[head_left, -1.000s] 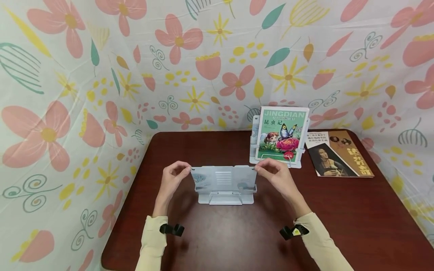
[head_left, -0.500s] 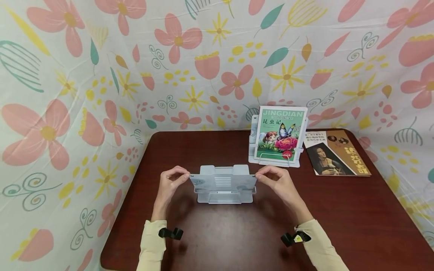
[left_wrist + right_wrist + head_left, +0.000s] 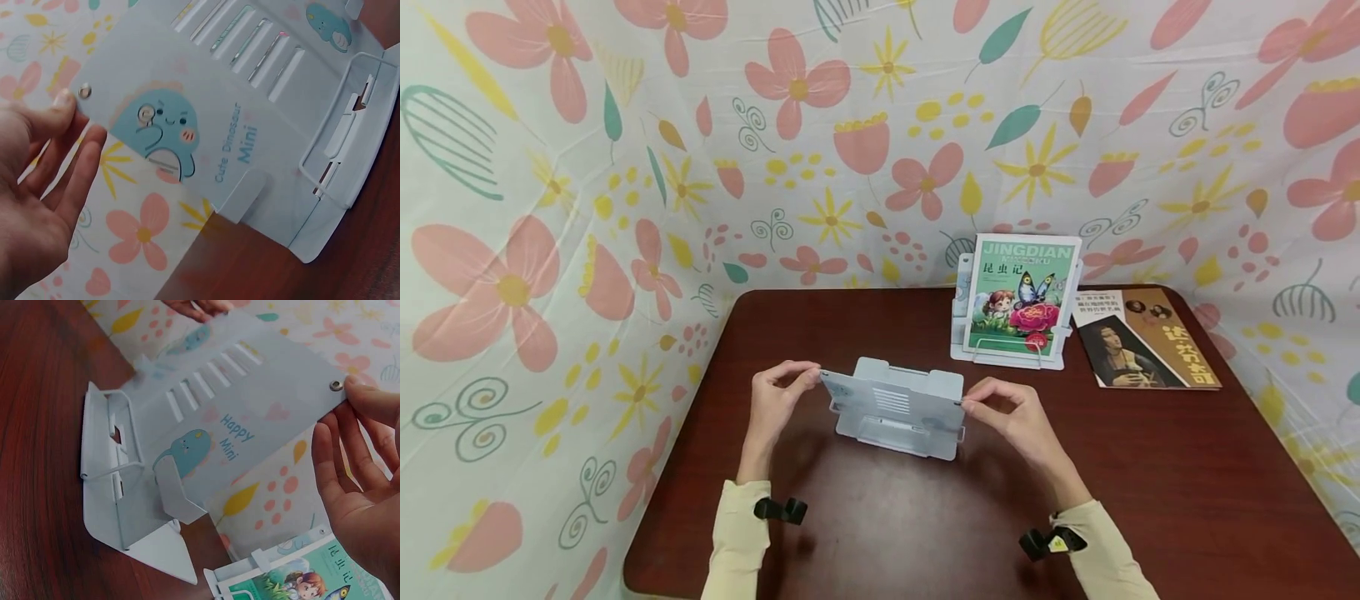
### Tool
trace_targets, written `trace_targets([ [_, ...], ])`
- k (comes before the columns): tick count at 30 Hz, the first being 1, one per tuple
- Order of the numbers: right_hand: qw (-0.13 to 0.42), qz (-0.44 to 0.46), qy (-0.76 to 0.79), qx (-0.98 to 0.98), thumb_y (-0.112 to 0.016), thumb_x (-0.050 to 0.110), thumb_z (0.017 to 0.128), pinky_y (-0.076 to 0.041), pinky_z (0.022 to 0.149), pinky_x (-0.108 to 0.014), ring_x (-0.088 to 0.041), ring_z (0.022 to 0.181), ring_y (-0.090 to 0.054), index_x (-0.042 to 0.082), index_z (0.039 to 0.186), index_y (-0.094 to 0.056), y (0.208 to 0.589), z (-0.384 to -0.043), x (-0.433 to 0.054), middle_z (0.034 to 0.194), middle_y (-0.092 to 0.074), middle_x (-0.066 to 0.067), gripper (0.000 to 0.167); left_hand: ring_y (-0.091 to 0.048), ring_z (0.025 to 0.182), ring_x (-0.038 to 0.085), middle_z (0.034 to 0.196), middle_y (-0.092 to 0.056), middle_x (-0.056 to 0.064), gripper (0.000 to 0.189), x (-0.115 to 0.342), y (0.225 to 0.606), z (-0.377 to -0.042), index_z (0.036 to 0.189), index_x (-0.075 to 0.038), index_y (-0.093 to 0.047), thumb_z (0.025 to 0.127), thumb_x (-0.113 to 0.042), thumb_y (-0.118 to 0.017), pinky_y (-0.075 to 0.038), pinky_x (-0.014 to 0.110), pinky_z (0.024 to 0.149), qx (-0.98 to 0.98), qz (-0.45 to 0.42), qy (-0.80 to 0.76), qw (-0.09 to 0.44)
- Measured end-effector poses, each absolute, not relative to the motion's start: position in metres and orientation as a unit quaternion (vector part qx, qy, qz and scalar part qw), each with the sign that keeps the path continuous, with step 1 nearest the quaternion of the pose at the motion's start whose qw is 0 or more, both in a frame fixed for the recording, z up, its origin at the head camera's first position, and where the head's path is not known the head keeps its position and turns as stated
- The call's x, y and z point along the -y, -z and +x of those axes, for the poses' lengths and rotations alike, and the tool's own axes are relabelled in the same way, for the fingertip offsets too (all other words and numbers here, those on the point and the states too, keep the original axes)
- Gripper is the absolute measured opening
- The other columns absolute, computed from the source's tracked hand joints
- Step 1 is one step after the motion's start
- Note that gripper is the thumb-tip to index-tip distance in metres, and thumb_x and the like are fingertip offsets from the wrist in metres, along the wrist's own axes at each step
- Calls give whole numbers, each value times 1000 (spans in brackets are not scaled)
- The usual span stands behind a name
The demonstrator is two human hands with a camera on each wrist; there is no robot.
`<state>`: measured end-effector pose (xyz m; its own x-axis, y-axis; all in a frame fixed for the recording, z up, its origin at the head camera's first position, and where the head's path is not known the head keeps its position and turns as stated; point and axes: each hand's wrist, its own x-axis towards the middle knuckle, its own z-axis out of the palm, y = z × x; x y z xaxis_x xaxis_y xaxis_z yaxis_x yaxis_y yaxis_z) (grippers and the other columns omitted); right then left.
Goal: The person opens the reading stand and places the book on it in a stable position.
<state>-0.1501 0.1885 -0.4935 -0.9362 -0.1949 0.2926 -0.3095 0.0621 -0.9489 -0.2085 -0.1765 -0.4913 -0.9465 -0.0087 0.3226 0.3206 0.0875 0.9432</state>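
A pale blue-grey metal book stand [image 3: 891, 408] with slots and cartoon dinosaurs stands on the table, turned slightly askew. Its back plate leans up, with a wire holder at the front of the base. My left hand [image 3: 777, 408] pinches the plate's upper left corner between thumb and fingers; in the left wrist view the plate [image 3: 169, 119] shows "Cute Dinosaur Mini". At the opposite upper corner my right hand [image 3: 1011, 417] pinches the plate. The right wrist view shows "Happy Mini" on that side of the plate [image 3: 269, 419], beside a folded side tab [image 3: 178, 494].
Behind and to the right, a second stand [image 3: 958, 333] holds a green children's book [image 3: 1022, 292] upright. A brown and white book [image 3: 1142, 337] lies flat to its right. Floral cloth [image 3: 850, 192] hangs behind the dark red-brown table [image 3: 880, 533].
The stand has turned clockwise, its right side coming nearer to me. Its back plate first tilted toward me, uncovering the support behind. Both hands have kept their hold on the corners.
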Motion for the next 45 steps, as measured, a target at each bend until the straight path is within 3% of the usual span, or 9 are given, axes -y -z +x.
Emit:
trace_targets([
  [4, 29, 207, -675, 708, -72, -5, 89, -60, 71, -26, -16, 85, -66, -2, 94, -75, 494, -148, -184, 91, -72, -1, 7, -76, 76, 15, 95, -75, 26, 15, 166, 486, -221, 101, 10, -76, 90, 1, -74, -62, 30, 75, 720, -73, 678, 128],
  [7, 17, 225, -676, 701, -73, -6, 87, -60, 70, -27, -16, 84, -66, 1, 93, -76, 494, -147, -177, 91, -73, -3, 10, -75, 75, 15, 94, -74, 30, 17, 158, 484, -232, 101, 12, -75, 89, 1, -75, -62, 29, 75, 706, -51, 693, 134],
  [16, 13, 261, -659, 705, -76, -1, 87, -60, 77, -31, -19, 85, -67, 9, 90, -76, 493, -144, -148, 88, -72, -7, 10, -74, 80, 4, 103, -76, 24, 19, 128, 469, -257, 105, 2, -78, 91, -11, -77, -60, 22, 79, 722, -61, 677, 131],
  [21, 20, 282, -657, 699, -80, 1, 84, -59, 76, -28, -16, 82, -66, 9, 87, -75, 492, -146, -126, 85, -71, -6, 10, -74, 101, 22, 120, -73, 19, 27, 112, 469, -266, 117, -3, -76, 92, -14, -76, -56, 16, 81, 744, -67, 656, 111],
  [24, 23, 287, -656, 697, -80, 1, 84, -58, 75, -26, -13, 81, -65, 9, 88, -73, 493, -148, -115, 85, -71, -6, 11, -69, 114, 34, 131, -67, 19, 36, 102, 468, -268, 127, -4, -71, 93, -15, -75, -57, 20, 88, 742, -86, 659, 84],
  [28, 21, 284, -661, 694, -79, 0, 85, -57, 75, -25, -11, 79, -64, 9, 90, -70, 494, -150, -105, 84, -68, -8, 14, -64, 123, 34, 139, -64, 11, 42, 92, 468, -270, 135, -11, -67, 94, -20, -74, -57, 30, 95, 752, -107, 649, 51],
  [35, 16, 296, -671, 680, -76, -4, 86, -54, 69, -24, -8, 77, -62, 5, 92, -68, 494, -151, -91, 84, -66, -12, 13, -65, 121, 35, 141, -63, 8, 43, 91, 470, -270, 137, -14, -65, 95, -20, -72, -57, 30, 92, 746, -111, 655, 36],
  [38, 11, 301, -669, 679, -75, -4, 88, -56, 73, -25, -8, 81, -64, 3, 95, -69, 496, -152, -91, 87, -68, -14, 12, -65, 120, 36, 140, -64, 8, 42, 93, 471, -271, 136, -13, -66, 95, -17, -72, -58, 30, 91, 742, -109, 660, 39],
  [45, 14, 225, -555, 800, -74, 7, 92, -59, 76, -27, -10, 83, -70, 5, 98, -75, 522, -176, -132, 91, -75, -8, 6, -64, 122, 30, 140, -64, 5, 41, 93, 471, -274, 135, -16, -67, 94, -19, -72, -55, 36, 99, 758, -111, 641, 47],
])
